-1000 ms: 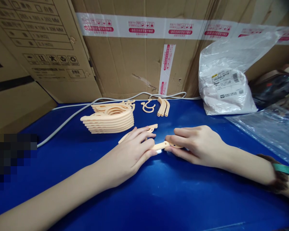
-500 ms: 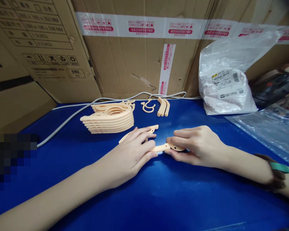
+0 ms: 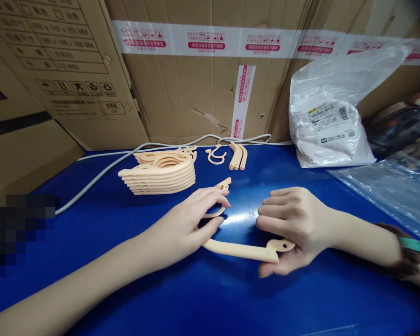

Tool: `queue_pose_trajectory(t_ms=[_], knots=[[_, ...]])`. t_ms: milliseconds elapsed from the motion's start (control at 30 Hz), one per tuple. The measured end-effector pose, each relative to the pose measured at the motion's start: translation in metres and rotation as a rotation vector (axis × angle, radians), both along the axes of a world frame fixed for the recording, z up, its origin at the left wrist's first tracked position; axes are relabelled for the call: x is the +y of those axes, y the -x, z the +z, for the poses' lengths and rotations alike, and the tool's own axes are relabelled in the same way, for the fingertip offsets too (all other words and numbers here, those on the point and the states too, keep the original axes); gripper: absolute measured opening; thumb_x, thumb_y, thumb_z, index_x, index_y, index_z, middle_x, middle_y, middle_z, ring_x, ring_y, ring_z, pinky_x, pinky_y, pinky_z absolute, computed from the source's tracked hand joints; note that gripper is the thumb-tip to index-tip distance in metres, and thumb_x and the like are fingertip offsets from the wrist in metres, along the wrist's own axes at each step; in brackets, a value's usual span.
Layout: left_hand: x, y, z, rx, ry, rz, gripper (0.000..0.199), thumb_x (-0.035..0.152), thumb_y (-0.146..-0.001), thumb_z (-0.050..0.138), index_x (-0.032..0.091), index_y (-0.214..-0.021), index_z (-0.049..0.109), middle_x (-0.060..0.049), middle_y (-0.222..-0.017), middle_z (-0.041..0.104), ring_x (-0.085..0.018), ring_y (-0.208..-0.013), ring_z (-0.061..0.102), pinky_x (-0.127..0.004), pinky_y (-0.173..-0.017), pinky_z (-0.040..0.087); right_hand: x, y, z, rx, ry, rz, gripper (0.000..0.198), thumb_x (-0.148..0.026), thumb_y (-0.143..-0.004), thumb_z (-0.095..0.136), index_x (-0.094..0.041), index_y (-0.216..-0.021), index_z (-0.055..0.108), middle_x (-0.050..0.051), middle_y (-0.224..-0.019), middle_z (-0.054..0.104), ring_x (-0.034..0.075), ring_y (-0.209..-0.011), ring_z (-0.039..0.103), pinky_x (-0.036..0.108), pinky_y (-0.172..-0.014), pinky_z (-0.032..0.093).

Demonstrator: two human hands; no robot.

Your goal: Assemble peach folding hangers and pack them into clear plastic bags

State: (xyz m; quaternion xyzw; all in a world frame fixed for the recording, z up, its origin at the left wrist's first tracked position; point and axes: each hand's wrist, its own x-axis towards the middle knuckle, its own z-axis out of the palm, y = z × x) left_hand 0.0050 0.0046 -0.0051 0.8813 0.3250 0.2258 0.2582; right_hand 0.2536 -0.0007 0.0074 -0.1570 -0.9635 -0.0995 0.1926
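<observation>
My right hand [image 3: 297, 228] is closed on the rounded end of a cream plastic hanger arm [image 3: 240, 249], gripping it between thumb and curled fingers. The arm stretches left, and its far end passes behind the thumb of my left hand [image 3: 192, 217]. My left hand is open, thumb and fingers apart, over another cream hanger piece [image 3: 215, 212]. A curved edge of that piece shows between thumb and fingers, and a pointed tip sticks out beyond them; the rest is hidden. Whether the two pieces are joined cannot be made out.
A stack of cream folded hangers [image 3: 161, 177] stands at back left. Loose hooks [image 3: 215, 156] and several curved pieces [image 3: 237, 156] lie behind my hands. A white cable [image 3: 101, 175] runs along cardboard boxes [image 3: 196, 88]. At right are a filled plastic bag [image 3: 331, 135] and clear plastic film [image 3: 385, 186].
My right hand has moved right and nearer to me with the hanger arm, so more of the arm shows. My left thumb and fingers have spread apart.
</observation>
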Motion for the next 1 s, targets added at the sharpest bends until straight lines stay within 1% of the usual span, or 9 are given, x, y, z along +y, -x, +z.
queue_pose_trajectory(t_ms=[133, 233, 300, 400, 467, 567, 633, 800, 1000], knots=[[0.005, 0.001, -0.006, -0.056, -0.052, 0.010, 0.029, 0.016, -0.089, 0.053, 0.023, -0.117, 0.052, -0.006, -0.131, 0.055, -0.020, -0.127, 0.049, -0.033, -0.107, 0.040, 0.001, 0.003, 0.002, -0.076, -0.008, -0.033, 0.047, -0.062, -0.087, 0.047, -0.020, -0.066, 0.055, -0.001, -0.061, 0.049, 0.014, -0.056, 0.040, 0.031, -0.053, 0.029], [0.005, 0.000, -0.005, -0.071, -0.082, 0.062, 0.029, 0.018, -0.090, 0.054, 0.023, -0.118, 0.051, -0.005, -0.127, 0.057, -0.019, -0.122, 0.053, -0.031, -0.104, 0.042, 0.004, 0.001, 0.005, -0.098, -0.002, -0.068, 0.044, -0.059, -0.087, 0.049, -0.019, -0.076, 0.062, 0.004, -0.073, 0.057, 0.018, -0.067, 0.046, 0.031, -0.060, 0.036], [0.003, -0.001, -0.004, -0.048, -0.094, 0.086, 0.027, 0.022, -0.091, 0.053, 0.023, -0.119, 0.050, -0.005, -0.126, 0.058, -0.020, -0.121, 0.054, -0.032, -0.103, 0.043, 0.005, -0.002, 0.008, -0.103, -0.017, -0.082, 0.045, -0.059, -0.087, 0.049, -0.017, -0.082, 0.065, 0.008, -0.082, 0.061, 0.019, -0.072, 0.049, 0.032, -0.063, 0.038], [0.002, -0.001, -0.003, -0.025, -0.098, 0.090, 0.028, 0.024, -0.093, 0.050, 0.023, -0.121, 0.049, -0.006, -0.128, 0.057, -0.021, -0.122, 0.052, -0.036, -0.103, 0.043, 0.004, -0.004, 0.015, -0.125, -0.071, -0.113, 0.048, -0.060, -0.089, 0.047, -0.016, -0.090, 0.066, 0.012, -0.093, 0.062, 0.022, -0.077, 0.052, 0.034, -0.066, 0.041], [0.001, 0.000, -0.003, -0.027, -0.091, 0.094, 0.027, 0.025, -0.094, 0.049, 0.024, -0.121, 0.049, -0.006, -0.128, 0.056, -0.022, -0.122, 0.052, -0.037, -0.103, 0.043, 0.003, -0.005, 0.020, -0.143, -0.120, -0.144, 0.052, -0.061, -0.090, 0.044, -0.015, -0.094, 0.067, 0.013, -0.094, 0.062, 0.023, -0.077, 0.053, 0.035, -0.066, 0.041], [0.001, 0.000, -0.004, -0.040, -0.071, 0.106, 0.027, 0.026, -0.095, 0.049, 0.024, -0.121, 0.049, -0.005, -0.128, 0.056, -0.020, -0.122, 0.052, -0.035, -0.105, 0.042, 0.000, -0.006, 0.025, -0.163, -0.159, -0.195, 0.058, -0.066, -0.089, 0.042, -0.015, -0.097, 0.067, 0.011, -0.085, 0.063, 0.023, -0.072, 0.054, 0.036, -0.063, 0.039], [0.000, 0.000, -0.004, -0.042, -0.066, 0.106, 0.028, 0.025, -0.095, 0.049, 0.024, -0.123, 0.048, -0.004, -0.129, 0.055, -0.018, -0.122, 0.052, -0.034, -0.105, 0.041, -0.001, -0.006, 0.026, -0.177, -0.100, -0.208, 0.057, -0.066, -0.089, 0.044, -0.015, -0.097, 0.067, 0.008, -0.080, 0.062, 0.022, -0.069, 0.054, 0.036, -0.063, 0.038], [0.000, 0.000, -0.003, -0.013, -0.073, 0.103, 0.027, 0.027, -0.097, 0.048, 0.022, -0.124, 0.047, -0.005, -0.128, 0.055, -0.018, -0.123, 0.050, -0.032, -0.104, 0.041, -0.003, -0.002, 0.023, -0.190, 0.166, -0.165, 0.045, -0.058, -0.090, 0.051, -0.017, -0.098, 0.067, 0.004, -0.081, 0.062, 0.018, -0.072, 0.056, 0.033, -0.065, 0.036], [0.001, 0.001, -0.004, 0.012, -0.053, 0.103, 0.027, 0.028, -0.098, 0.046, 0.023, -0.125, 0.048, -0.006, -0.131, 0.053, -0.019, -0.124, 0.050, -0.032, -0.104, 0.041, -0.007, 0.001, 0.020, -0.173, 0.283, -0.141, 0.041, -0.055, -0.089, 0.054, -0.017, -0.098, 0.066, 0.004, -0.082, 0.062, 0.017, -0.072, 0.054, 0.032, -0.066, 0.034]])
